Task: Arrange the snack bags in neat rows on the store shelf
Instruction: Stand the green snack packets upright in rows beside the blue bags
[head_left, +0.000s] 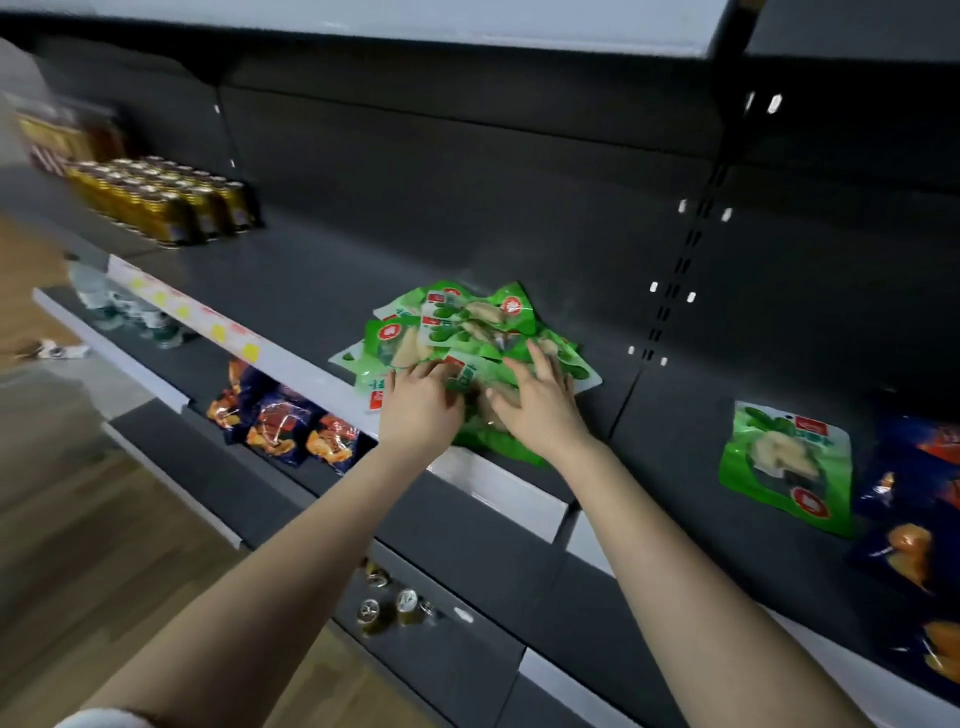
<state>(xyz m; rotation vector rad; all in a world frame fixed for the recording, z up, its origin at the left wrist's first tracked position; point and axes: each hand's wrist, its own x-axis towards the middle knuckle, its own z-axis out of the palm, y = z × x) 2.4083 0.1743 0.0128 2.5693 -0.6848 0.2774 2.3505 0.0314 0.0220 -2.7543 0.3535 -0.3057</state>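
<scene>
A loose heap of green snack bags (467, 327) lies on the dark shelf (311, 280), near its front edge. My left hand (418, 402) rests on the heap's near left side with fingers stretched over the bags. My right hand (540, 400) lies flat on the heap's near right side, fingers spread. One single green snack bag (784, 467) lies flat by itself on the shelf section to the right. Whether either hand pinches a bag underneath is hidden.
Gold cans (166, 200) stand in rows at the shelf's far left. Dark blue snack bags (919, 519) lie at the right edge, and similar ones (285, 421) on the lower shelf. Bottles (395, 605) stand further down. A white price rail (208, 322) lines the shelf front.
</scene>
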